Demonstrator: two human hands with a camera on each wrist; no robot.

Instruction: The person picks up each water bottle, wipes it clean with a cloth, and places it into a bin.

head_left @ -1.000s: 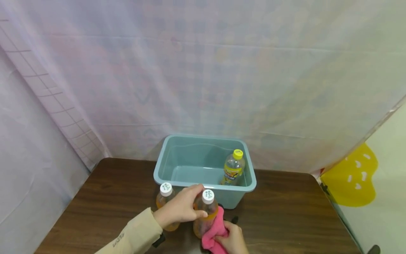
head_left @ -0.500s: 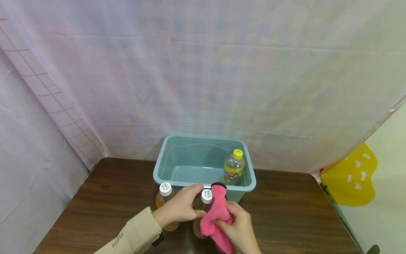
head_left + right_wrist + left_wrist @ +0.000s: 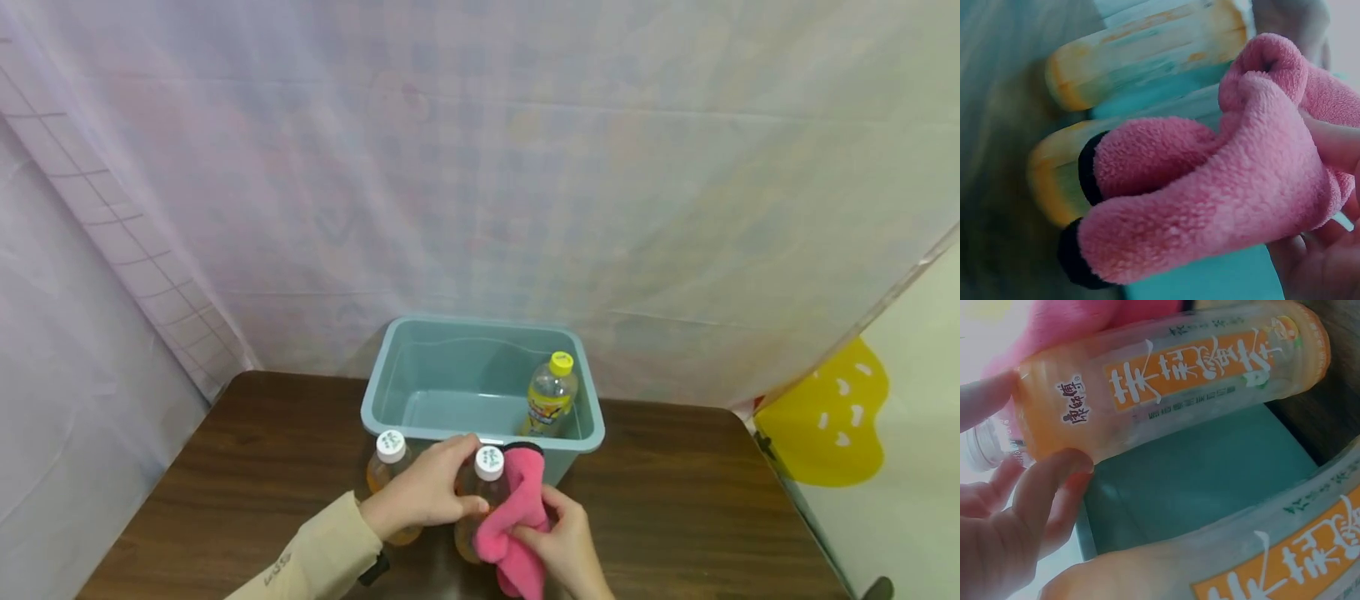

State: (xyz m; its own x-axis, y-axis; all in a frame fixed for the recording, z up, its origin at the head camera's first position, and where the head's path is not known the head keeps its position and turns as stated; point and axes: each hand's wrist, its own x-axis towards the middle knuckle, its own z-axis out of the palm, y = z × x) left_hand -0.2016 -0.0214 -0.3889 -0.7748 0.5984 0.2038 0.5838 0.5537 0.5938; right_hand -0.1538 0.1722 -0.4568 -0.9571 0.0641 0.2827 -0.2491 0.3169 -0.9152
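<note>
Things partly hidden around the tub [image 3: 465, 367]
In front of the tub, the pink cloth [image 3: 523, 500] covers part of the held bottle [image 3: 466, 533], and the left grip [image 3: 426, 495] part of the second bottle [image 3: 380, 476]; inside it, the yellow-capped bottle's [image 3: 549, 402] base is hidden.

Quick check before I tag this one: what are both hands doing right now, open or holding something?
Left hand: holding the white-capped bottle by its upper part.
Right hand: holding the pink cloth.

Pale draped curtain [image 3: 480, 183], dark wooden table [image 3: 682, 492]
</note>
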